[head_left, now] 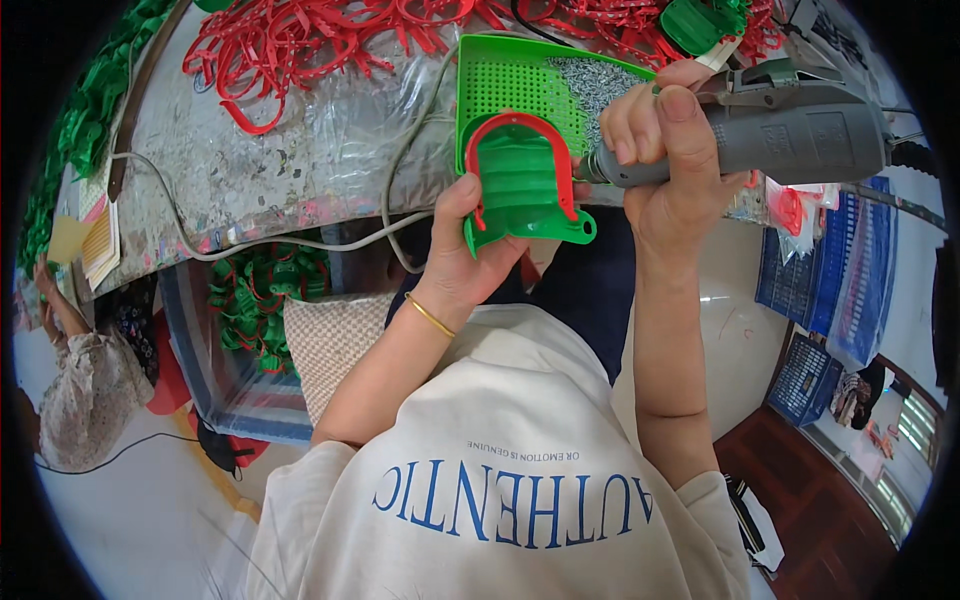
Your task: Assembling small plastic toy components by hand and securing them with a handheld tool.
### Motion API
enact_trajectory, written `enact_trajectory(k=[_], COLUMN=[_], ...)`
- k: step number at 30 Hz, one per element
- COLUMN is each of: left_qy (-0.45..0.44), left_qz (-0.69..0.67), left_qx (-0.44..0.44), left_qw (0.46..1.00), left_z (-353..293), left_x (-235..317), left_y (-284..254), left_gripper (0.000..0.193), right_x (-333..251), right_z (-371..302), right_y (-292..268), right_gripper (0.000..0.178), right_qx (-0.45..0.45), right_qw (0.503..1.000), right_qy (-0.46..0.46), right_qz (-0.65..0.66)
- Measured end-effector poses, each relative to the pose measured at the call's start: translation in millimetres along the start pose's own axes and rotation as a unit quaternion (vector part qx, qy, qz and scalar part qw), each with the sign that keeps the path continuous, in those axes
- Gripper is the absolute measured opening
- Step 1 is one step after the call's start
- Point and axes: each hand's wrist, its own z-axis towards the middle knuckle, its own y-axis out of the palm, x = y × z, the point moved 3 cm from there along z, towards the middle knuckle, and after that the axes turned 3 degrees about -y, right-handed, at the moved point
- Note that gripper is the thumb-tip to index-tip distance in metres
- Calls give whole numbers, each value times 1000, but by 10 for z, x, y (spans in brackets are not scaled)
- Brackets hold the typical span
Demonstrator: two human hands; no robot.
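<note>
The left hand (468,255) clamps a green plastic part with a red rim (522,180) just off the table edge (300,200), while the right hand (665,150) grips a grey power screwdriver (790,135) against its side. The tip could likely skid off toward the nearby thumb, or the cable (300,240) could snag.

The green part (522,190) held in the left hand (470,250) looks like smooth, slightly glossy moulded plastic with a ribbed face, edged by a glossy red plastic band (520,125). The power screwdriver (790,135) in the right hand (665,165) has a matt grey plastic body and a metal nose. The green tray (500,80) is perforated plastic holding shiny metal screws (600,85). The bench (260,170) is worn, scratched and dull, partly covered by crinkled clear plastic film (390,100). A thin gold-coloured metal bangle (430,317) circles the left wrist.
</note>
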Motion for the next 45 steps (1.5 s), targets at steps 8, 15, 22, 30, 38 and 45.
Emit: enact_trajectory(k=[8, 15, 22, 30, 38, 45], left_qy=[32, -60, -135, -136, -131, -130], left_qz=[-18, -202, -174, -178, -170, -173], left_qx=[60, -78, 16, 42, 50, 45], left_qw=[998, 974, 975, 974, 975, 975], left_z=[-1, -302, -326, -309, -321, -321], left_x=[171, -140, -454, -456, -462, -485], left_y=[-145, -251, -332, -372, -422, -470], left_gripper=[75, 77, 72, 71, 70, 69], right_x=[8, 264, 485, 595, 584, 576], right_z=[110, -138, -203, -231, -259, -233], right_y=[-41, -191, -261, -253, -236, -223], right_gripper=[15, 12, 10, 9, 8, 8], right_qx=[-12, 69, 86, 88, 106, 106], right_qw=[997, 997, 994, 994, 991, 993], right_qy=[-8, -9, 5, 11, 16, 5], right_qz=[75, -45, -61, -66, -80, -60])
